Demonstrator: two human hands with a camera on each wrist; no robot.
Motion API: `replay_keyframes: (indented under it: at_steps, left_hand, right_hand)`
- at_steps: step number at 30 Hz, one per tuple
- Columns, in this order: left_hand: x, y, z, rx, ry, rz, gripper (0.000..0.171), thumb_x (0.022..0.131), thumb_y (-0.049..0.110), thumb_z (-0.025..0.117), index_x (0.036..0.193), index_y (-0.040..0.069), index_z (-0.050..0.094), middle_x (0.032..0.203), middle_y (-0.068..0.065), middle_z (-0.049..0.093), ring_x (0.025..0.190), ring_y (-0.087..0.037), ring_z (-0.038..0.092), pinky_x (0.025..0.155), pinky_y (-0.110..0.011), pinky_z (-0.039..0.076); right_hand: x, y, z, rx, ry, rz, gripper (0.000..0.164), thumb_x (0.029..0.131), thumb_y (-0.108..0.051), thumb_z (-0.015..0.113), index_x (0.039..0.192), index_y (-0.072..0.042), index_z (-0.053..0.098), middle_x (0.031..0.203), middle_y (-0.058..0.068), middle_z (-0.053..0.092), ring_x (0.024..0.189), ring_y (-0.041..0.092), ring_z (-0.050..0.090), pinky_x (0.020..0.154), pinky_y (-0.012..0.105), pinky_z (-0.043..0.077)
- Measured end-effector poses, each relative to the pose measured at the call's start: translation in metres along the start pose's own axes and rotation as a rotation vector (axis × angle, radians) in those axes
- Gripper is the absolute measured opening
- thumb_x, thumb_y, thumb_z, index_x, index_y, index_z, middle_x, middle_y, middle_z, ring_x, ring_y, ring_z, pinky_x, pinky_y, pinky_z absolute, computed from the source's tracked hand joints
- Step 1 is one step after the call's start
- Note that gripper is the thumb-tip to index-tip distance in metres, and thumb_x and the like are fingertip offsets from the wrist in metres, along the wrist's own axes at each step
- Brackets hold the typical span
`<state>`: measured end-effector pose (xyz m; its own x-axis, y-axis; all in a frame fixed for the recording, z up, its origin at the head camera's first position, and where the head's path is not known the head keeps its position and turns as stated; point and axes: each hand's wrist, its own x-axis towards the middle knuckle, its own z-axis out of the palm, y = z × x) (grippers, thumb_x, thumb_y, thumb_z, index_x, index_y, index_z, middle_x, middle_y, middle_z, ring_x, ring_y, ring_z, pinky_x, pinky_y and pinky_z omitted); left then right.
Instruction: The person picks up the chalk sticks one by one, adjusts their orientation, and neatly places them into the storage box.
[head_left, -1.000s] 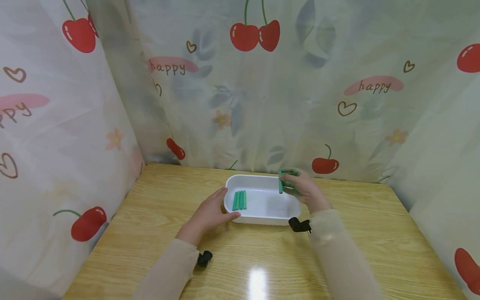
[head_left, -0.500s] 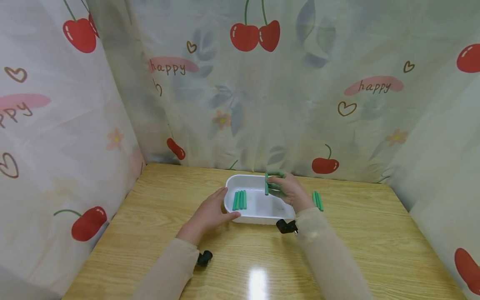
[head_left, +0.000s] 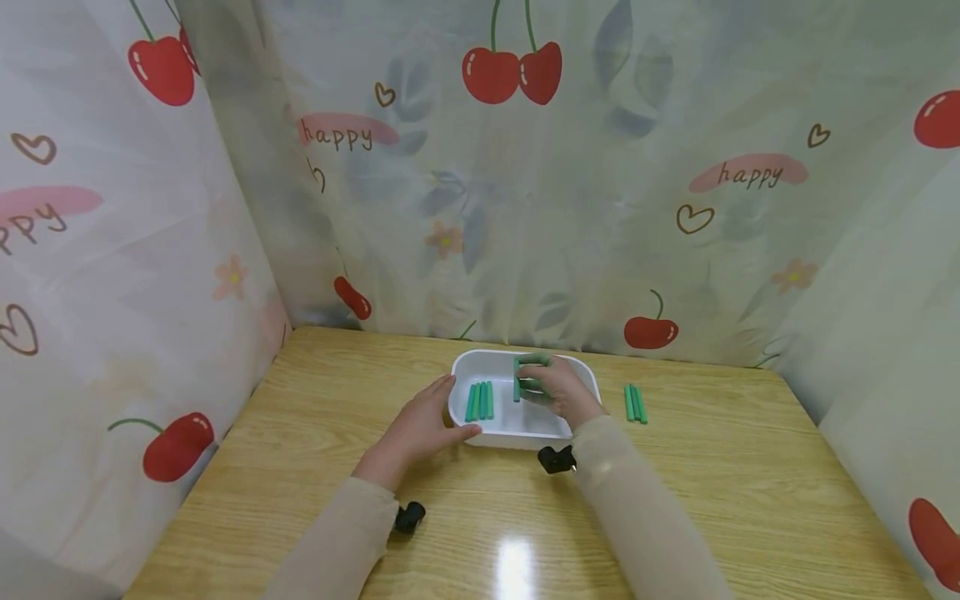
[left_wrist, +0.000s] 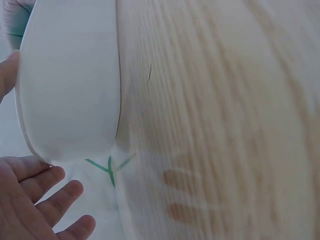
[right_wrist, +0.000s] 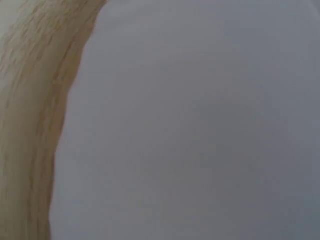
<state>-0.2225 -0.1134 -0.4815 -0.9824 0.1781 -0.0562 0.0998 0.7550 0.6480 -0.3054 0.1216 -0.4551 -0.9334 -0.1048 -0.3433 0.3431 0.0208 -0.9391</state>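
Note:
A white plastic box [head_left: 517,438] stands on the table. My left hand [head_left: 420,425] holds its left end, the thumb on the near wall and the fingers at the far left corner. The left wrist view shows this hand [left_wrist: 30,197] with its fingertips at the box's corner. Inside the box's left end several slim green sticks [head_left: 480,402] lie side by side. To their right, my right hand [head_left: 558,387] pinches another green stick [head_left: 516,382] between thumb and fingers, over the box's inside. The right wrist view has only a blurred white surface [right_wrist: 190,120] beside wood.
On the wooden table [head_left: 712,483], right of the box, a small group of green sticks [head_left: 635,403] lies together. Cherry-printed cloth [head_left: 525,208] closes off the back and both sides. Each wrist carries a small black camera mount [head_left: 557,460].
My right hand has moved left and lower with the stick, from the box's right end to its middle. The sticks on the table came into view behind it. My left hand stays put.

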Motion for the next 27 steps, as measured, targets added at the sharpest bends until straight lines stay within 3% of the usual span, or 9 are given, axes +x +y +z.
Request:
replay_keyframes:
  at_steps: [7, 13, 21, 27]
  left_hand:
    - [0.0, 0.0, -0.001, -0.009, -0.001, 0.001, 0.106, 0.08, 0.062, 0.075, 0.16, 0.015, 0.024, 0.165, -0.003, 0.025, 0.149, -0.03, 0.026, 0.118, -0.052, 0.028]
    - [-0.001, 0.0, -0.001, -0.012, 0.0, 0.013, 0.105, 0.081, 0.061, 0.075, 0.161, 0.015, 0.023, 0.165, -0.004, 0.024, 0.149, -0.03, 0.025, 0.118, -0.051, 0.028]
    - [0.0, -0.003, 0.001, 0.001, 0.009, 0.027, 0.105, 0.082, 0.061, 0.074, 0.16, 0.014, 0.024, 0.164, -0.004, 0.025, 0.149, -0.03, 0.027, 0.118, -0.051, 0.029]
    - [0.001, -0.004, 0.001, 0.006, 0.013, 0.025, 0.104, 0.082, 0.061, 0.075, 0.161, 0.015, 0.024, 0.165, -0.003, 0.025, 0.149, -0.029, 0.026, 0.118, -0.05, 0.029]
  right_hand:
    - [0.01, 0.01, 0.007, -0.09, 0.035, -0.002, 0.025, 0.086, 0.0, 0.07, 0.11, 0.004, 0.064, 0.1, 0.01, 0.065, 0.084, 0.02, 0.065, 0.075, 0.031, 0.058]
    - [0.013, 0.015, 0.015, -0.169, 0.015, -0.027, 0.023, 0.086, 0.004, 0.069, 0.108, 0.006, 0.066, 0.096, 0.009, 0.067, 0.078, 0.018, 0.064, 0.071, 0.028, 0.056]
    - [0.024, 0.028, 0.019, -0.28, 0.067, -0.029, 0.01, 0.083, 0.005, 0.069, 0.087, -0.001, 0.062, 0.086, 0.008, 0.06, 0.074, 0.018, 0.058, 0.067, 0.028, 0.051]
    - [0.025, 0.031, 0.022, -0.347, 0.093, -0.052, 0.011, 0.082, 0.005, 0.069, 0.09, 0.001, 0.062, 0.09, 0.009, 0.059, 0.078, 0.019, 0.056, 0.07, 0.029, 0.049]
